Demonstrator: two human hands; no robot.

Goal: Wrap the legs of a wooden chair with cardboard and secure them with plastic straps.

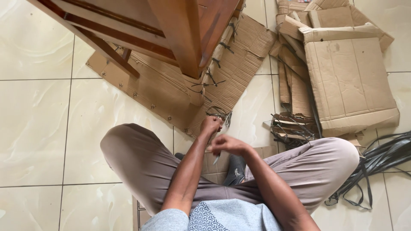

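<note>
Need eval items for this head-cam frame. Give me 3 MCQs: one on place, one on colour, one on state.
1. Where does the bundle of black straps lie?
A. On the floor at the frame's right edge
B. On top of the wooden furniture
C. Across the person's lap

2. What colour are the floor tiles?
A. Dark grey
B. Glossy cream
C. Red

3. How are the cardboard boxes at upper right?
A. Standing sealed
B. Flattened and stacked
C. Open, filled with tools

Answers:
1 A: the straps spill over the tiles beside the person's knee.
2 B: the tiles are pale and shiny with faint veining.
3 B: the boxes lie collapsed flat on the floor.

The left hand and right hand meet near the wooden furniture; what they grip is unclear.
</note>
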